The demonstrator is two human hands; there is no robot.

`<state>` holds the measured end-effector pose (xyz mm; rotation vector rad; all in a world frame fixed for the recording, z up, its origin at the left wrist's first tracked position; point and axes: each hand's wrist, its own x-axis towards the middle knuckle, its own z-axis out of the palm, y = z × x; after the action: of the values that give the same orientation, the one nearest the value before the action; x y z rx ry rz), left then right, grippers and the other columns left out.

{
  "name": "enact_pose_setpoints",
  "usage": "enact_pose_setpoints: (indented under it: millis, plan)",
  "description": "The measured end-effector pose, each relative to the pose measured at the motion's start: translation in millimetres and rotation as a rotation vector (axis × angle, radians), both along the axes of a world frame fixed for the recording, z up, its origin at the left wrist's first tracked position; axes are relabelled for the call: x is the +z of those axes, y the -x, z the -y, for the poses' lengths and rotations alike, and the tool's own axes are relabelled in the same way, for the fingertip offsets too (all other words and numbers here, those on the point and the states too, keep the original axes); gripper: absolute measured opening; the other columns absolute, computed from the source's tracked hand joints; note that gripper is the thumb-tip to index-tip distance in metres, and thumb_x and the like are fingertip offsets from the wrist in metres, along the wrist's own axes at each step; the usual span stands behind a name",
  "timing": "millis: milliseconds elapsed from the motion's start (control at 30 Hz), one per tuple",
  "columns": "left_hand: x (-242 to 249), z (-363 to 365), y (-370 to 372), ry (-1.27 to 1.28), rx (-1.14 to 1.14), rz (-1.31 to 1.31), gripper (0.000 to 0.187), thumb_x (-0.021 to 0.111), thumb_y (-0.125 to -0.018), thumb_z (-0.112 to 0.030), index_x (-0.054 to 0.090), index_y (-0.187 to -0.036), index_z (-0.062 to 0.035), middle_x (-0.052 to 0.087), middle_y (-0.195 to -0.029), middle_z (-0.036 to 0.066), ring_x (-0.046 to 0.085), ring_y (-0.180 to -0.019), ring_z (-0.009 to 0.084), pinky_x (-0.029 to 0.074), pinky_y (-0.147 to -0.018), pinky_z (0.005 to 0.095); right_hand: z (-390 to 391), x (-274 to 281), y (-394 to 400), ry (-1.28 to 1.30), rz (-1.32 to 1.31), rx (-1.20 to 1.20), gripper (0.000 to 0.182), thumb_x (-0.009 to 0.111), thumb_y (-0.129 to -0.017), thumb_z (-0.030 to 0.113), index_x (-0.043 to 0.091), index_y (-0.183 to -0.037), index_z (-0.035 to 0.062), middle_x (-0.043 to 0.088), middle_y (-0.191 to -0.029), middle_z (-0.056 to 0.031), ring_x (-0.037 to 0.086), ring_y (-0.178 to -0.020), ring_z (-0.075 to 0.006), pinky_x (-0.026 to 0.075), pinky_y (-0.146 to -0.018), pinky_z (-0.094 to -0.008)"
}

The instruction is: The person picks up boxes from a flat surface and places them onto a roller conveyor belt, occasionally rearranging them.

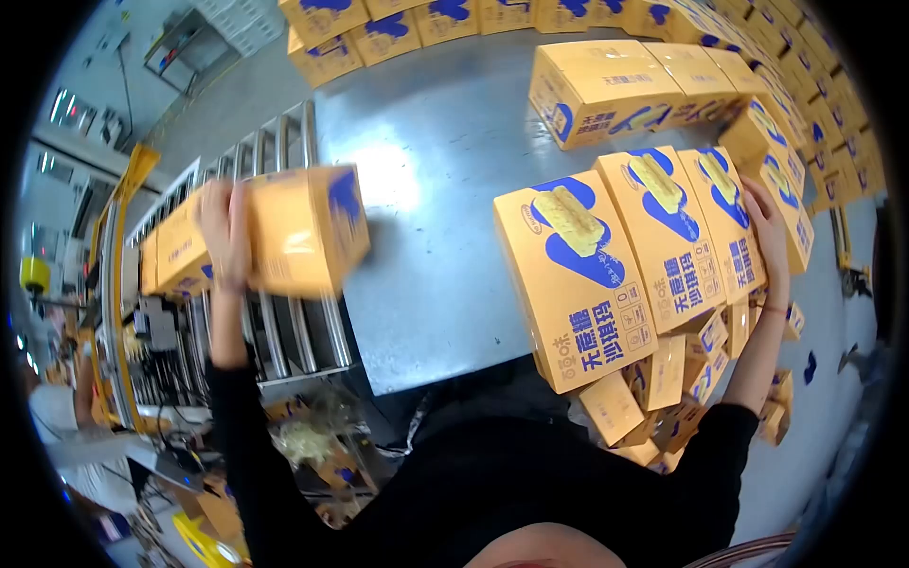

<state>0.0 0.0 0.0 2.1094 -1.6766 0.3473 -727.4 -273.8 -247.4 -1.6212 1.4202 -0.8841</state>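
At the roller conveyor [301, 322], my left hand [225, 232] is closed over the end of a yellow carton [294, 232] with a blue print. This carton is smeared by motion and reaches past the rollers over the metal table [426, 322]. Another yellow carton [182, 248] lies behind it on the rollers. On the right, my right hand [769, 227] curves round the outer side of a row of three yellow cartons [663, 241], printed with a snack picture and blue lettering. Its fingertips are partly hidden by the end carton.
A second row of cartons [615, 80] lies on the table's far right, and more stand along its back edge [388, 38]. Loose small cartons [663, 374] are heaped below the right edge. Stacked cartons [833, 123] rise at far right. A person [62, 402] is at lower left.
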Motion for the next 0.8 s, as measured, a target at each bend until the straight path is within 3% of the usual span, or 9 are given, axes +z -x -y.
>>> enact_pose_setpoints:
  millis: [67,100,267,367,433,500,567,633,800]
  plan:
    - [-39,-65,44,0.308,-0.197,-0.608,0.022,0.050,-0.102,-0.021,0.059,-0.094,-0.0029,0.058,-0.095,0.008,0.057,-0.094,0.0243,0.040,-0.100,0.0391,-7,19,-22,-0.220,-0.040,-0.069,0.057,0.061,-0.099,0.047,0.062,-0.132,0.0006,0.069,-0.120,-0.0069,0.066,-0.103,-0.0147,0.051,-0.089,-0.0228]
    - [-160,-35,150,0.543,-0.184,-0.758,0.023,0.049,-0.101,-0.017,0.060,-0.084,-0.0052,0.061,-0.092,0.008,0.060,-0.090,0.0234,0.037,-0.106,0.0421,22,133,65,-0.097,-0.292,-0.139,0.057,0.061,-0.099,0.047,0.062,-0.132,0.0006,0.069,-0.120,-0.0069,0.066,-0.103,-0.0147,0.051,-0.089,-0.0228]
    - [-170,-24,211,0.576,-0.414,-0.733,0.031,0.050,-0.095,-0.019,0.053,-0.066,-0.0105,0.065,-0.076,0.005,0.065,-0.091,0.0204,0.033,-0.112,0.0476,11,128,22,-0.327,-0.057,-0.004,0.061,0.056,-0.100,0.051,0.063,-0.127,-0.0034,0.069,-0.114,-0.0046,0.064,-0.089,-0.0055,0.053,-0.078,-0.0209]
    - [-196,3,241,0.513,-0.369,-0.909,0.027,0.051,-0.097,-0.021,0.067,-0.106,-0.0007,0.066,-0.107,0.015,0.058,-0.119,0.0283,0.030,-0.115,0.0492,-1,146,10,-0.393,-0.103,0.014,0.061,0.057,-0.100,0.051,0.063,-0.128,-0.0023,0.070,-0.113,-0.0037,0.065,-0.092,-0.0051,0.054,-0.081,-0.0205]
    - [-173,19,229,0.438,-0.350,-0.838,0.044,0.044,-0.104,-0.020,0.046,-0.141,0.0031,0.046,-0.144,0.017,0.041,-0.137,0.0271,0.031,-0.115,0.0385,-8,150,-1,-0.414,0.076,-0.021,0.061,0.059,-0.099,0.051,0.063,-0.128,-0.0020,0.072,-0.111,-0.0044,0.067,-0.091,-0.0058,0.056,-0.079,-0.0202]
    - [-194,-11,197,0.135,-0.040,-0.919,0.045,0.040,-0.108,-0.027,0.045,-0.142,0.0022,0.050,-0.140,0.015,0.046,-0.133,0.0263,0.034,-0.113,0.0354,-14,150,-2,-0.471,0.224,-0.064,0.061,0.062,-0.097,0.051,0.064,-0.128,-0.0017,0.073,-0.110,-0.0051,0.069,-0.090,-0.0066,0.057,-0.078,-0.0199]
    - [-160,-27,214,-0.119,-0.010,-1.638,0.053,0.039,-0.109,-0.043,0.047,-0.140,-0.0011,0.059,-0.130,0.012,0.057,-0.122,0.0188,0.044,-0.105,0.0345,-9,141,-10,-0.567,0.322,-0.093,0.060,0.067,-0.094,0.048,0.063,-0.127,-0.0021,0.074,-0.107,-0.0085,0.073,-0.081,-0.0100,0.061,-0.069,-0.0207]
    - [-170,-30,220,-0.092,-0.047,-1.848,0.054,0.039,-0.108,-0.046,0.048,-0.139,-0.0015,0.060,-0.129,0.012,0.060,-0.118,0.0152,0.049,-0.098,0.0319,-5,138,-11,-0.609,0.317,-0.049,0.055,0.070,-0.094,0.042,0.062,-0.126,-0.0025,0.074,-0.107,-0.0089,0.073,-0.077,-0.0114,0.061,-0.065,-0.0215]
    - [-132,-45,242,-0.006,-0.117,-1.747,0.050,0.053,-0.104,-0.030,0.045,-0.140,0.0036,0.061,-0.127,0.013,0.062,-0.114,0.0198,0.051,-0.096,0.0318,-21,126,16,-0.476,0.464,-0.010,0.055,0.070,-0.095,0.038,0.057,-0.129,-0.0025,0.073,-0.110,-0.0113,0.074,-0.083,-0.0150,0.062,-0.070,-0.0244]
